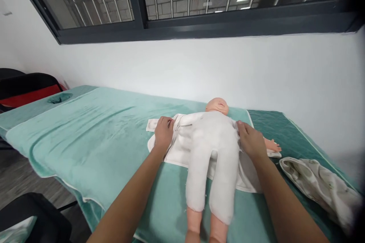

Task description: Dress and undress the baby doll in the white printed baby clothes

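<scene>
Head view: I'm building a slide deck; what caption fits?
Left hand and right hand at either side of a doll lying face up on a white garment over a green sheet.

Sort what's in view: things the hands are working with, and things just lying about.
In use:
- white garment, left hand and right hand at its sides
- baby doll, lying on it
- teal bed cover, underneath

Lying about:
- crumpled printed cloth, right
- black-and-red chair, far left
</scene>
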Motion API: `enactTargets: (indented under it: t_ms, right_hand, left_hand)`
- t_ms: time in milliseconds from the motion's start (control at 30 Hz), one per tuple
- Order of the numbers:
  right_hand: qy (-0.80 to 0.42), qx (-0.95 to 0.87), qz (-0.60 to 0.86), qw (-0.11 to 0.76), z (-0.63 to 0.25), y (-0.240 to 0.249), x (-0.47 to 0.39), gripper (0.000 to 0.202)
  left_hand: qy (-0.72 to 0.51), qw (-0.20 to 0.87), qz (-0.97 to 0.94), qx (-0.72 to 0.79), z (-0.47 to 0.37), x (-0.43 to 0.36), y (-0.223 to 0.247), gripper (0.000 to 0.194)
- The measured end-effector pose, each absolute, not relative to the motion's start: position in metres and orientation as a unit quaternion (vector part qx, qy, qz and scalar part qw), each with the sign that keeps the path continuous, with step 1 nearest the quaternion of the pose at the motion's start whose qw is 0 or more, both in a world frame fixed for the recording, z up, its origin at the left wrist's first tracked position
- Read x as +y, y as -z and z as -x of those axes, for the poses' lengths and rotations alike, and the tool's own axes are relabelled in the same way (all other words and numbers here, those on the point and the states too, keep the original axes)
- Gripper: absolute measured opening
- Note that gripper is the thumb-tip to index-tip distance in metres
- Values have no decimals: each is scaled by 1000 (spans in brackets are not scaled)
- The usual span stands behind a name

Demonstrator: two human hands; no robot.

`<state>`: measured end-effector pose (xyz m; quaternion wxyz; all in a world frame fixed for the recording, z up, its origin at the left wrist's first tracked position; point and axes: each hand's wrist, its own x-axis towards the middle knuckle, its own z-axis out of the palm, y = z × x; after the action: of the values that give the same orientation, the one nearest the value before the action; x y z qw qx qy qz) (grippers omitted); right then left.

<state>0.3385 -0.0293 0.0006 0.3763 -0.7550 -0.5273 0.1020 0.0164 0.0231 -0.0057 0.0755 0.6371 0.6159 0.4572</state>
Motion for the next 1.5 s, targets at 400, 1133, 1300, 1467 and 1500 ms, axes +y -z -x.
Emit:
enactTargets:
  t_ms: [400,1133,1300,1467,1500]
  right_hand:
    - [-348,-520,557,546,-324,17,-25,71]
    - [-507,-583,461,436,-300,-4,-44,78]
    - [-523,-577,439,447,-301,2,-43,78]
    - [-521,-573,447,449,-301,1,-43,79]
    - [-520,-572,448,449,-300,2,-43,79]
  left_hand:
    - [-448,255,-660,547,-74,30,-38,15]
    - [-379,451,-728,351,-83,-33,-142,22]
    - [-379,255,-723,519,-37,-48,-103,22]
    - [-337,181,-736,558,-10,-85,-50,23]
    - [-332,186,-742,551,-10,-94,-46,23]
